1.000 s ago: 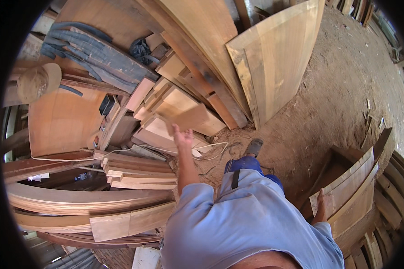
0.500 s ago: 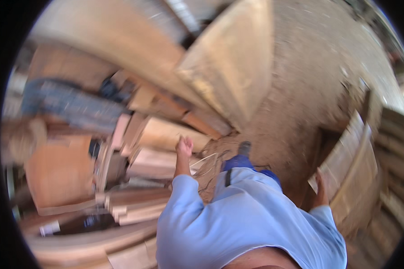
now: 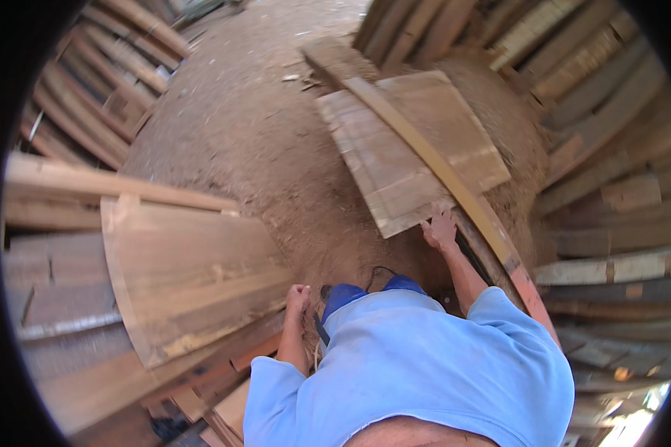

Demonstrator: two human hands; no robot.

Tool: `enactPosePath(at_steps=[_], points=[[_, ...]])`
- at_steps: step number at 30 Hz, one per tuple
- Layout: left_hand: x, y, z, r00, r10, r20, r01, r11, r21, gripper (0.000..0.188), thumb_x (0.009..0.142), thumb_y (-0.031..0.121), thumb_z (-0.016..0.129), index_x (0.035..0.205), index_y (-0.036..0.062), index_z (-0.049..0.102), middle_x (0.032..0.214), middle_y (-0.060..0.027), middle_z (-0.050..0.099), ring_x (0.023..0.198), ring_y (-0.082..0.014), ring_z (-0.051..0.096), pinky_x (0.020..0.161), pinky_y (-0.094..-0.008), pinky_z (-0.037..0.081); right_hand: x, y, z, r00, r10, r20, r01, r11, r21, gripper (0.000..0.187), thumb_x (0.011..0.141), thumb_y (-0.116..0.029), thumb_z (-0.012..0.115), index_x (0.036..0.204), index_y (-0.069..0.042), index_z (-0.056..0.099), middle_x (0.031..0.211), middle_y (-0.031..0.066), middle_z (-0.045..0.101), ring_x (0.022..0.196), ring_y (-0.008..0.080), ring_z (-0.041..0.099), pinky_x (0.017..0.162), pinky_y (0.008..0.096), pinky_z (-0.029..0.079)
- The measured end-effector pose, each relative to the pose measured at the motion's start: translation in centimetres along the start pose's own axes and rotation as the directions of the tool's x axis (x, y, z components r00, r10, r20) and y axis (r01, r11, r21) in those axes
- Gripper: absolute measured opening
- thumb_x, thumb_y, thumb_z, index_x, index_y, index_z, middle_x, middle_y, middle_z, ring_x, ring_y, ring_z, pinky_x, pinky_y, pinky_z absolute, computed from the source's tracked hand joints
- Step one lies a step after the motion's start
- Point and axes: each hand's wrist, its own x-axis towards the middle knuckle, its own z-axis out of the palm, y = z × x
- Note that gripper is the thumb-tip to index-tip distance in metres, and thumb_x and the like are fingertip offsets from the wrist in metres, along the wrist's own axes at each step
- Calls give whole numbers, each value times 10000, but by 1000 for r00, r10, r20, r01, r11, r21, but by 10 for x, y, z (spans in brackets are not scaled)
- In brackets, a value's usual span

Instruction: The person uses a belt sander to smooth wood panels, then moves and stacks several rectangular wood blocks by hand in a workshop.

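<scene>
My right hand reaches forward with its fingers spread, at the near edge of a wide wooden panel. The fingertips seem to rest on that edge. A long narrow plank lies diagonally across the panel, just right of the hand, and runs back to a reddish end beside my right arm. My left hand hangs low by my left leg, its fingers curled in with nothing visible in them. Close to its left leans a broad, smooth wooden board; I see no grip on it.
Stacked timber lines the right side, with more planks at the far left. A long beam lies behind the left board. Bare dirt floor with small scraps stretches ahead. Dark cord loops near my legs.
My view has swung to the right, bringing the panel and plank ahead of me. My right hand has moved from low at my side to forward on the panel. The left fingers are now curled.
</scene>
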Motion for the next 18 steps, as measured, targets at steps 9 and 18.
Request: enactPosePath(at_steps=[9, 18], points=[[17, 170, 108, 988, 54, 142, -21, 973, -230, 356, 948, 318, 669, 1130, 64, 499, 864, -50, 597, 619, -142, 565, 488, -262, 462, -38, 222, -38, 914, 399, -66, -405, 908, -111, 859, 834, -409, 694, 1531, -128, 277, 1566, 188, 278, 1373, 446, 339, 1102, 557, 335], [0, 273, 235, 983, 22, 184, 35, 953, -302, 409, 962, 293, 645, 1264, 93, 454, 1042, -108, 621, 686, -203, 600, 469, -291, 472, -24, 236, -46, 894, 437, -104, -447, 887, -115, 675, 707, -247, 760, 1321, -110, 515, 1304, 148, 547, 1252, 370, 474, 1006, 491, 393]])
